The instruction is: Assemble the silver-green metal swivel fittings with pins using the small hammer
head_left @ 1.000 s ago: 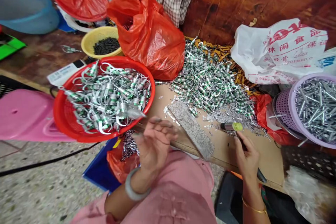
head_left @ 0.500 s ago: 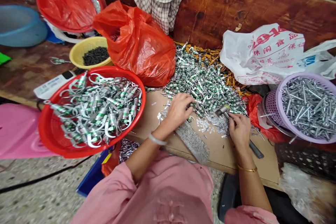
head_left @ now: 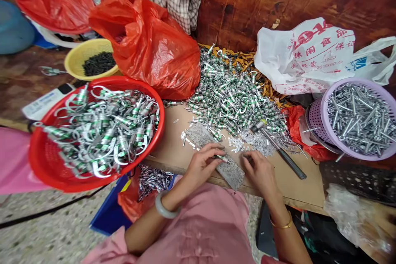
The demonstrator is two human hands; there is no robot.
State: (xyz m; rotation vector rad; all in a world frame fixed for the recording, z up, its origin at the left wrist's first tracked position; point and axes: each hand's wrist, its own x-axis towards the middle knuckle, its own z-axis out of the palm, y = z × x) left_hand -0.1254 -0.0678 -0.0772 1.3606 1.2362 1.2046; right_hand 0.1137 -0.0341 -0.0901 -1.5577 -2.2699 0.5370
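Observation:
My left hand [head_left: 202, 164] pinches a small green-banded metal part [head_left: 223, 158] over the grey stone slab [head_left: 201, 135] on the wooden board [head_left: 173, 148]. My right hand [head_left: 259, 168] rests just right of the slab, fingers curled around something small I cannot make out. A small hammer [head_left: 278, 148] lies free on the board behind my right hand. A big heap of the same green-banded metal parts [head_left: 235, 99] lies beyond the slab. A red basket [head_left: 40, 169] at the left holds several larger hooked metal pieces.
A red plastic bag [head_left: 148, 45] stands behind the board, a white printed bag [head_left: 309, 57] at the right. A purple basket of metal pins [head_left: 359, 119] sits far right. A yellow bowl of dark bits [head_left: 93, 60] is at the back left. A blue bin [head_left: 108, 214] sits below.
My left hand drew back from the heap with one part to the slab. My right hand let go of the hammer, which now lies on the board, and moved to the slab.

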